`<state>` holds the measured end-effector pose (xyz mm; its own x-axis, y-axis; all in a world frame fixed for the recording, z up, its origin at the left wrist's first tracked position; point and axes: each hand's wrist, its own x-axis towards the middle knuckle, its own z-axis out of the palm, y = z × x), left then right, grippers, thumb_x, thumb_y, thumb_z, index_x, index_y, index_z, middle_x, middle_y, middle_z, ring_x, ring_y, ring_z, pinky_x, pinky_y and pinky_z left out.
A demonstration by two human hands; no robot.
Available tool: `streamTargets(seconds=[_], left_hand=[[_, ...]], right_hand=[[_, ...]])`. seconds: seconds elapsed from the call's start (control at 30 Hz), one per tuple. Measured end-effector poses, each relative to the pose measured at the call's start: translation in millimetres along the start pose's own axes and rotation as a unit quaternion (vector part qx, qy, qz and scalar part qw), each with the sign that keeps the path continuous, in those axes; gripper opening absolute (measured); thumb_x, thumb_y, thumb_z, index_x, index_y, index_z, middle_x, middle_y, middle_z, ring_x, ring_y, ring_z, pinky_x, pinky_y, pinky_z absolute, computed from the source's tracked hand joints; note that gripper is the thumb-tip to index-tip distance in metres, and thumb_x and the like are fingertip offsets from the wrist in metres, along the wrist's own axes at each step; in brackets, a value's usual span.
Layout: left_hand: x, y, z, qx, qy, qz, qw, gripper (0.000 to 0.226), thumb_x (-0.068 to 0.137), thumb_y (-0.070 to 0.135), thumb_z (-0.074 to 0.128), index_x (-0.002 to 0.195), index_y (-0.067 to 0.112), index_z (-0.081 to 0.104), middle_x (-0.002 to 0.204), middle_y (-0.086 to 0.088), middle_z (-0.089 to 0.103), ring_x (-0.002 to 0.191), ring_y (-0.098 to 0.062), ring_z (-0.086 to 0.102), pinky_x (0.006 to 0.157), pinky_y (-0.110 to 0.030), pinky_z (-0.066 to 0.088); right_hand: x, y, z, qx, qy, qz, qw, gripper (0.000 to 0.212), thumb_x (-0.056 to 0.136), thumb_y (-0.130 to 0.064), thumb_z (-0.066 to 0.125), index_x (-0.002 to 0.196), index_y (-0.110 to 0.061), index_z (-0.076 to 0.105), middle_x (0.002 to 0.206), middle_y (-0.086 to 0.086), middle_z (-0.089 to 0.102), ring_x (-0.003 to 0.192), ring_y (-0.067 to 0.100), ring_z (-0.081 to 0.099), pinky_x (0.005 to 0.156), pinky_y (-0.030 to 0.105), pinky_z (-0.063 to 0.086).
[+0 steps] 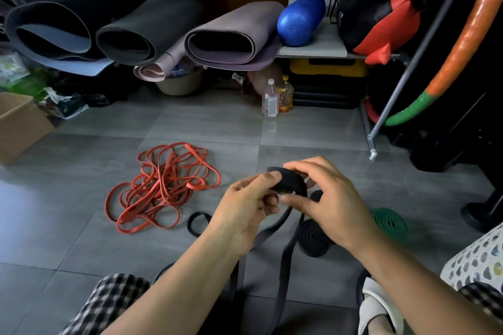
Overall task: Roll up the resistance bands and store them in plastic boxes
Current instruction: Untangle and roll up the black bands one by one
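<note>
The grey tiled floor (190, 122) carries everything, with open tile between the shelf at its far edge and the hands. On that shelf lie rolled yoga mats (130, 27) and a blue foam roller (300, 19). A cardboard box (19, 125) stands at the floor's left edge; what it holds cannot be seen. A beige basin (181, 81) sits under the shelf, its contents unclear.

A tangled heap of red resistance bands (163, 185) lies left of centre, well apart from the hands. Near the right edge a coiled green band (389, 221) rests flat; beside it lies a coiled black band (315, 236), and a small black loop (198, 221) lies just below the red heap.

The black band being rolled (288, 181) is held above the floor, its loose tail hanging down towards the near edge. The left hand (245, 215) pinches the roll's left side between thumb and fingers; the right hand (329, 198) clasps its right side, fingers curled over the top.
</note>
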<state>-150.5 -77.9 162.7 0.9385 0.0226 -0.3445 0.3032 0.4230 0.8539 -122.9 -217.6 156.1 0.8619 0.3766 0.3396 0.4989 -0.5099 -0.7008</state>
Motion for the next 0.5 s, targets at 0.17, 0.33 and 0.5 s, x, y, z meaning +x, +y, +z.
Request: streamTargets(seconds=[0.17,0.33,0.5], left_hand=[[4,1,-6,-0.031,-0.042,-0.004,0.999,0.032,0.076,0.019,0.065,0.102,0.006,0.053,0.07,-0.007,0.053,0.05,-0.012,0.045,0.055,-0.023,0.038],[1,11,-12,0.285,-0.071,0.094,0.951,0.013,0.09,0.023,0.056,0.102,0.025,0.059,0.087,0.001,0.065,0.07,-0.008,0.056,0.064,-0.019,0.046],[3,17,-14,0.34,-0.07,0.147,0.926,0.022,0.078,0.005,0.069,0.091,0.021,0.065,0.058,0.004,0.061,0.052,-0.001,0.054,0.062,-0.012,0.044]], right_hand=[[0,-5,0,0.047,0.046,0.036,0.997,0.03,0.072,-0.022,0.075,0.101,-0.016,0.068,0.09,-0.014,0.059,0.086,0.002,0.053,0.076,0.009,0.041],[5,-4,-21,0.012,-0.05,0.048,0.997,0.021,0.076,-0.021,0.073,0.097,-0.019,0.07,0.083,-0.007,0.06,0.08,0.009,0.056,0.073,0.026,0.045],[5,-6,-25,0.001,-0.101,0.046,0.994,0.018,0.077,-0.021,0.072,0.095,-0.023,0.07,0.084,-0.002,0.059,0.079,0.011,0.055,0.073,0.028,0.044]])
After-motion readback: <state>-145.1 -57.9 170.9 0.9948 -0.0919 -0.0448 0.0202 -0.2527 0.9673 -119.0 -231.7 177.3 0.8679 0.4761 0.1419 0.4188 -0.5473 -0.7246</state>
